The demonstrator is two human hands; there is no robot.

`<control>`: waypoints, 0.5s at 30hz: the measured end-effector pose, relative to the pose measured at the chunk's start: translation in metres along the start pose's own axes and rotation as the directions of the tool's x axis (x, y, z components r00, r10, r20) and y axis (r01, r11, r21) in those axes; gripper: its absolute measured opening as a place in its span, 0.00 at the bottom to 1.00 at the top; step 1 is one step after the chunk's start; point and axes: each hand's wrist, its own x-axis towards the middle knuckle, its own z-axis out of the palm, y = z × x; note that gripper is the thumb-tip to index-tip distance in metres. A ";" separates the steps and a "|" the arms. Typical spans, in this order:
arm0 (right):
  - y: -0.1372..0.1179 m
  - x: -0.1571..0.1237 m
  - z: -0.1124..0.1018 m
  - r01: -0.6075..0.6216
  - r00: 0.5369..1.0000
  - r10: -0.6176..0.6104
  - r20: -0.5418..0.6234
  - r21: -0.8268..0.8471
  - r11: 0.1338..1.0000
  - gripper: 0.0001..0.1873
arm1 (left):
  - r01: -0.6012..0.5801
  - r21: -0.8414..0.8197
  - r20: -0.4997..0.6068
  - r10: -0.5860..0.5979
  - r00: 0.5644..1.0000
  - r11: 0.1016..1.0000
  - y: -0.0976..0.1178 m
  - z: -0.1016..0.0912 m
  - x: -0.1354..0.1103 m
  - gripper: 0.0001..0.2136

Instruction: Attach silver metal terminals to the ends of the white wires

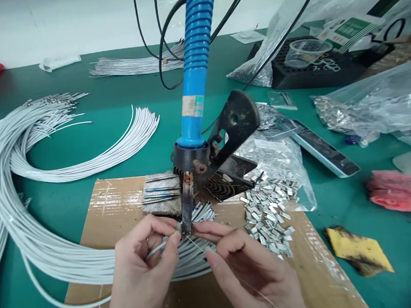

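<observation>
A blue-handled soldering iron [193, 70] is clamped tip-down in a black stand [230, 133]. My left hand [146, 261] pinches the end of a white cable [156, 249] just left of the dark iron tip [187, 211]. From the right, my right hand [251, 263] holds a thin solder wire [259, 293] between thumb and fingers, its end at the tip. Whatever small part sits on the cable end is hidden by my fingertips. Beneath both hands a bundle of white cables [68, 262] curves across the cardboard [110, 198].
Small metal pieces [269, 215] lie heaped right of the stand, partly in a clear bag [301, 185]. Behind my left hand is a grey block with metal rods [162, 194]. A phone [326, 148], a scorched yellow sponge [360, 251] and a pink cloth [400, 189] lie farther right.
</observation>
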 end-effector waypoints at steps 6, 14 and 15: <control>-0.001 0.001 -0.001 -0.022 0.999 0.022 0.024 0.025 0.999 0.11 | -0.020 0.012 0.010 0.020 1.000 1.000 -0.001 0.001 0.000 0.07; -0.001 0.001 0.001 -0.040 0.999 0.040 -0.010 0.010 0.999 0.12 | -0.039 -0.030 0.018 0.040 0.999 0.999 -0.003 0.001 0.000 0.08; -0.001 0.001 0.001 -0.038 0.999 0.038 -0.014 0.004 0.999 0.11 | -0.047 -0.030 0.023 0.048 0.999 0.998 -0.003 0.001 0.000 0.08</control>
